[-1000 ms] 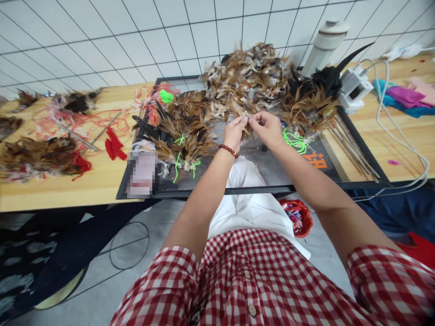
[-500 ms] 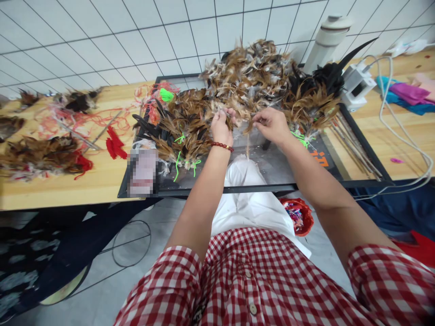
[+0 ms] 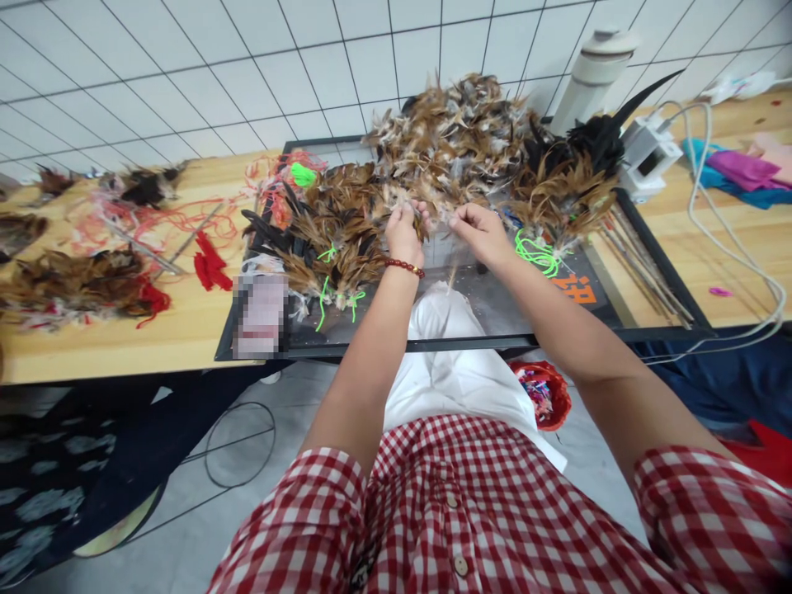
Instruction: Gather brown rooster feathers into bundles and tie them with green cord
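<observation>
My left hand (image 3: 405, 233), with a beaded bracelet on the wrist, is closed around a small bunch of brown feathers (image 3: 423, 224). Close on its right, my right hand (image 3: 483, 233) pinches thumb and forefinger together; what lies between the fingertips is too blurred to make out. Both hands are above a dark-framed tray (image 3: 396, 348). Behind them rises a large pile of loose brown feathers (image 3: 458, 132). Tied feather bundles (image 3: 340, 239) with bright green string lie left of my left hand. More brown and black feathers (image 3: 566, 194) lie right of my right hand, beside green string (image 3: 537, 254).
Thin sticks (image 3: 647, 268) lie at the tray's right side. A white bottle (image 3: 594, 78) and a white charger (image 3: 652, 157) with a cable stand behind. Leftward are red string (image 3: 210, 262) and feather bundles (image 3: 74, 280). A red bin (image 3: 548, 396) is below the table.
My right hand has moved slightly left, toward my left hand. The brown feather that showed at its fingertips is no longer clearly visible. My left hand has stayed nearly still.
</observation>
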`<state>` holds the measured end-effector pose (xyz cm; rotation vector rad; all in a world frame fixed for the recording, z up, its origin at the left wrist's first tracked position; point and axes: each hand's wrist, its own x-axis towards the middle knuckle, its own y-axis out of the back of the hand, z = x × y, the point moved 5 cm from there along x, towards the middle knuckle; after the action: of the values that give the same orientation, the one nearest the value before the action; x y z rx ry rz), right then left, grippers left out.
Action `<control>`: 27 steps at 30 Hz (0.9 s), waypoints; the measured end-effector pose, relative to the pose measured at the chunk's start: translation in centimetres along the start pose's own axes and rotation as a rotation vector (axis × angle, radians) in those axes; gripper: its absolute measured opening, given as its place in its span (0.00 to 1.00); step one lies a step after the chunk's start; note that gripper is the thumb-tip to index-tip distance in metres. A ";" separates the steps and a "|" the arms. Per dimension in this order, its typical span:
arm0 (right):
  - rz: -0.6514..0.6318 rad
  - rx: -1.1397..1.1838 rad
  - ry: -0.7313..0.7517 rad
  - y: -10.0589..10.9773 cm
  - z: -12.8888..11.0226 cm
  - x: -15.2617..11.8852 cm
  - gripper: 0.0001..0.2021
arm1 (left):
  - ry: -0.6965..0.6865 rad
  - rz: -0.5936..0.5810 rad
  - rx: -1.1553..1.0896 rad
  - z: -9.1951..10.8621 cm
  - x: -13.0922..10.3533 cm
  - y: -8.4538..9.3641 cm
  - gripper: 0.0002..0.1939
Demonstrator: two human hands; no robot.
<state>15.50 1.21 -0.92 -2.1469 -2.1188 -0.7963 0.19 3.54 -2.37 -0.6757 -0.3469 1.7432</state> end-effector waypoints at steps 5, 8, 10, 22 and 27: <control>-0.043 0.378 -0.169 -0.5 -0.5 -0.2 0.33 | -0.016 -0.151 0.105 -1.1 -0.8 -1.3 0.11; -0.026 0.428 -0.255 -0.7 -0.1 -0.2 0.32 | -0.020 -0.213 0.123 -1.5 -1.2 -1.7 0.11; -0.002 0.454 -0.315 -0.7 0.4 -0.2 0.30 | -0.005 -0.245 0.129 -1.7 -1.3 -1.9 0.09; 0.079 0.306 -0.134 0.7 0.0 0.2 0.33 | -0.087 -0.185 0.222 -1.2 -1.5 -1.6 0.10; 0.112 0.358 -0.098 1.5 -0.6 0.5 0.28 | -0.062 -0.283 0.374 -1.5 -2.0 -2.1 0.11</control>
<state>16.71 1.34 0.28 -2.1207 -1.9761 -0.2800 3.04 2.07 -1.92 -0.2870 -0.1432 1.5045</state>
